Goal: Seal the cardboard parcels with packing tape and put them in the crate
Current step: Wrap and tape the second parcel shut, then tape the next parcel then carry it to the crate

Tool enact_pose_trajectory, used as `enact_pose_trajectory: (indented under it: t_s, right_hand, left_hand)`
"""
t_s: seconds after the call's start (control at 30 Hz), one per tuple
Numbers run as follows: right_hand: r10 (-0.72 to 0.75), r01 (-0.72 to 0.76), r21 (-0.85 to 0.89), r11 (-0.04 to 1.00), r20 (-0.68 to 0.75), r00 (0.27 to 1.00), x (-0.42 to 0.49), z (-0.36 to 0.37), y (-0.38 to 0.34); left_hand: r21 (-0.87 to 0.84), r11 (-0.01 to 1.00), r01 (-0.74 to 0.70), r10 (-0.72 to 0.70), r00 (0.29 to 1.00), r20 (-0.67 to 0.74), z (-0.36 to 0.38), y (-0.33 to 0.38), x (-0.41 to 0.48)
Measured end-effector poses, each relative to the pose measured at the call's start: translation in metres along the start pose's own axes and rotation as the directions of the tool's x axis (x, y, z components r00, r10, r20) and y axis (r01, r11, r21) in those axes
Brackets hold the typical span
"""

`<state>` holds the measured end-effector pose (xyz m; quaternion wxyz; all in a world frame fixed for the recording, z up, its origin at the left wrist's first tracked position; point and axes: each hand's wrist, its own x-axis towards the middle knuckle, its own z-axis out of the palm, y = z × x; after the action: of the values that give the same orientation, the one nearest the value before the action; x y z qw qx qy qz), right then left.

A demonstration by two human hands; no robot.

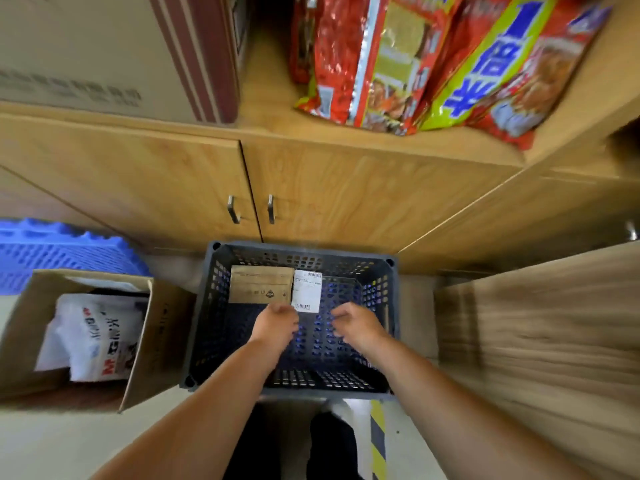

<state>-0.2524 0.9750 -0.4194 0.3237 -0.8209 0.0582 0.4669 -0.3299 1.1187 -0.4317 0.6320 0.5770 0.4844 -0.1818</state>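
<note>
So I'm watching the head feed remotely and I'm reading this as the tail end of the "put it in the crate" step. The parcel (259, 285) is lying flat inside the crate (301, 248), tucked into its far left corner, with a white label (307, 292) on its right end. The left hand (277, 323) is hanging over the middle of the crate with its fingers curled right at the parcel's near edge. I honestly can't tell if it's pinching that edge or just touching it, since the fingertips are tucked under. The right hand (358, 327) is hovering over the right half of the crate, fingers loosely curled and holding nothing, clear of the parcel. Whether the parcel is actually taped shut I can't make out either, it's too small and soft in this view. I'm not seeing any tape roll or another parcel anywhere around the crate, just an open box (156, 341) of white bags to the crate's left and a wooden cabinet (173, 174) behind it. So my guess for the next move: the left hand is going to need to come off cleanly without dragging the parcel, then both hands need to come up out of the crate and go looking for the next parcel and the tape.
</note>
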Motion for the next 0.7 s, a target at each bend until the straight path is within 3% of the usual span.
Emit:
enact_pose_trajectory:
  t_s: [0.17, 0.4, 0.7]
  right_hand:
    - [-0.060, 0.061, 0.015, 0.998, -0.056, 0.997, -0.109, -0.044, -0.042]
    - [-0.121, 0.138, 0.082, 0.987, -0.180, 0.976, -0.250, -0.110, -0.081]
    - [-0.162, 0.238, 0.142, 0.961, -0.412, 0.897, -0.363, -0.149, -0.047]
  left_hand:
    - [0.213, 0.976, -0.045, 0.022, 0.994, 0.108, -0.014, 0.062, -0.099]
    - [0.301, 0.922, -0.245, 0.199, 0.964, 0.177, -0.022, 0.137, -0.246]
    - [0.340, 0.885, -0.317, 0.230, 0.934, 0.273, 0.014, 0.138, -0.329]
